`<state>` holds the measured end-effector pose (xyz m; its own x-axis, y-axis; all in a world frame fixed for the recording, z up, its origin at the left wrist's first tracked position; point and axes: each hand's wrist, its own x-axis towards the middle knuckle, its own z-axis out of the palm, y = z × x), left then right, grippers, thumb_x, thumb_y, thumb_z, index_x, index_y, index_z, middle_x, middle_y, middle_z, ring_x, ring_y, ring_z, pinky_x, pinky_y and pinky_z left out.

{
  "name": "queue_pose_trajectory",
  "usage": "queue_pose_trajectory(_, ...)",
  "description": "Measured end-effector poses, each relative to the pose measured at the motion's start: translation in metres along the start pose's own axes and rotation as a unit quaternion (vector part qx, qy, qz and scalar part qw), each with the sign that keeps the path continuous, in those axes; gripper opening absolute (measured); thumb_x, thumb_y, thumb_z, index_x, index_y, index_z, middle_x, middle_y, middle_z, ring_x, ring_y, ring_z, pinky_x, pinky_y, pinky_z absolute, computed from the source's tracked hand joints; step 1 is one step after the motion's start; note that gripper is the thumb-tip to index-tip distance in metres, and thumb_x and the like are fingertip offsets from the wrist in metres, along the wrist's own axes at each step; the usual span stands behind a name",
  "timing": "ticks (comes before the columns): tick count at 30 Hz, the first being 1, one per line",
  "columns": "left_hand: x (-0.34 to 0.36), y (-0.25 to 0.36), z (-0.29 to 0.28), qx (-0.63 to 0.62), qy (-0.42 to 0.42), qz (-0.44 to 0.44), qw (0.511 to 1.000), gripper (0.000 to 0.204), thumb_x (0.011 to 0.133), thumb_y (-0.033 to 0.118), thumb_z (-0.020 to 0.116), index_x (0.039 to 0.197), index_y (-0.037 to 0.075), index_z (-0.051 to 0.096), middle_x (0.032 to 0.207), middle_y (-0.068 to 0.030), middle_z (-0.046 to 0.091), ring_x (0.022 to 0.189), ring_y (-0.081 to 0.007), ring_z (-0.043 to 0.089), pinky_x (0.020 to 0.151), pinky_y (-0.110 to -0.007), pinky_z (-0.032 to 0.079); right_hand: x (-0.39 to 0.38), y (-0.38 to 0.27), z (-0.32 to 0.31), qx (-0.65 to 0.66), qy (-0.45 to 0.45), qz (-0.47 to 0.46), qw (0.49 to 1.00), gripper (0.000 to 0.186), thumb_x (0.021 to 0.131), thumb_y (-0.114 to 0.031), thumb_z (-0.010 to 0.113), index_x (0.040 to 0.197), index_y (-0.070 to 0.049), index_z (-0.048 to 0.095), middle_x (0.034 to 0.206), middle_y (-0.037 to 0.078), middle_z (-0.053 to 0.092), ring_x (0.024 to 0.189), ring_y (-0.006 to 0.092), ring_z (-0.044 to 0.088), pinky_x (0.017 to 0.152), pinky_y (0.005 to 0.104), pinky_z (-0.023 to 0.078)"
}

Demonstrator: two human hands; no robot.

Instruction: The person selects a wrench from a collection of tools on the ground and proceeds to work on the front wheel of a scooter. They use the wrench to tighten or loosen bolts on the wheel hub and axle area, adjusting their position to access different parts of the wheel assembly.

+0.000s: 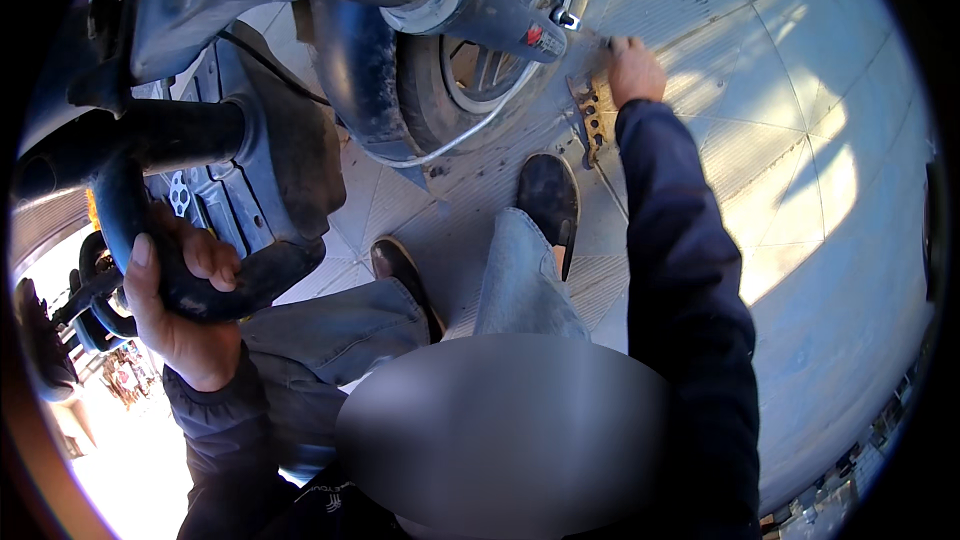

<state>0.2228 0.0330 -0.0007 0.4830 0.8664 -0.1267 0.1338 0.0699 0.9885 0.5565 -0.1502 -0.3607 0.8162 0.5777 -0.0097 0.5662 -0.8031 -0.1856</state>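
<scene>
My left hand [180, 300] is wrapped round a curved black tubular bar [255, 290] on a vehicle at the left. My right hand [637, 70] is closed on a slim metal tool [598, 38] reaching to the axle end [566, 20] of a spoked wheel [450, 80], beside the lower black fork leg [500, 25] with its small red sticker; the tool is blurred and partly hidden by my fingers. Just below that hand, a narrow tan piece with several dark holes [594, 125] lies on the paving. A silver cable or hose [440, 152] curves under the wheel.
My two shoes [548, 200] stand on grooved tiled paving [760, 140], partly sunlit at the right. A dark body panel [290, 170] fills the left, with more black vehicle parts [50, 340] beyond it toward a bright opening.
</scene>
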Motion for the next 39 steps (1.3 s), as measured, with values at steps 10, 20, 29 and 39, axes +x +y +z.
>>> queue_pose_trajectory(10,-0.001,0.0,-0.003,0.019,-0.005,0.005,1.0,0.041,0.092,0.038,0.053,0.11,0.001,0.05,0.064,-0.0048,0.05,0.054,-0.014,0.049,0.063,-0.028,0.042,0.08,0.035,-0.049,-0.083,0.137,-0.168,0.973,0.024,0.094,-0.033,0.054,0.104,-0.012,0.06,0.101,0.005,0.062,0.094,0.029,0.062,0.076,0.039,0.053)
queue_pose_trajectory(20,0.001,0.001,-0.006,0.019,-0.002,0.002,1.0,0.041,0.092,0.037,0.053,0.11,0.0,0.051,0.065,-0.0048,0.05,0.055,-0.0137,0.049,0.063,-0.028,0.042,0.077,0.033,-0.036,-0.045,0.025,-0.165,0.985,0.022,0.094,-0.029,0.054,0.101,-0.009,0.06,0.098,0.012,0.063,0.085,0.0343,0.063,0.073,0.0455,0.051)
queue_pose_trajectory(29,-0.001,0.001,-0.007,0.028,-0.009,0.007,1.0,0.041,0.092,0.038,0.052,0.11,0.001,0.051,0.065,-0.0048,0.05,0.055,-0.0134,0.048,0.063,-0.028,0.04,0.131,0.052,-0.081,0.036,0.155,-0.138,0.978,0.017,0.093,-0.024,0.058,0.102,-0.01,0.061,0.101,0.018,0.065,0.083,0.041,0.065,0.07,0.0518,0.053)
queue_pose_trajectory(39,-0.001,0.0,-0.009,0.005,-0.009,-0.002,1.0,0.043,0.093,0.038,0.053,0.113,0.001,0.051,0.066,-0.005,0.049,0.056,-0.0141,0.048,0.062,-0.028,0.039,-0.097,0.046,-0.055,0.395,-0.152,0.158,0.892,0.038,0.098,-0.035,0.047,0.097,-0.002,0.065,0.057,0.009,0.057,0.055,0.0178,0.058,0.056,0.0331,0.045)
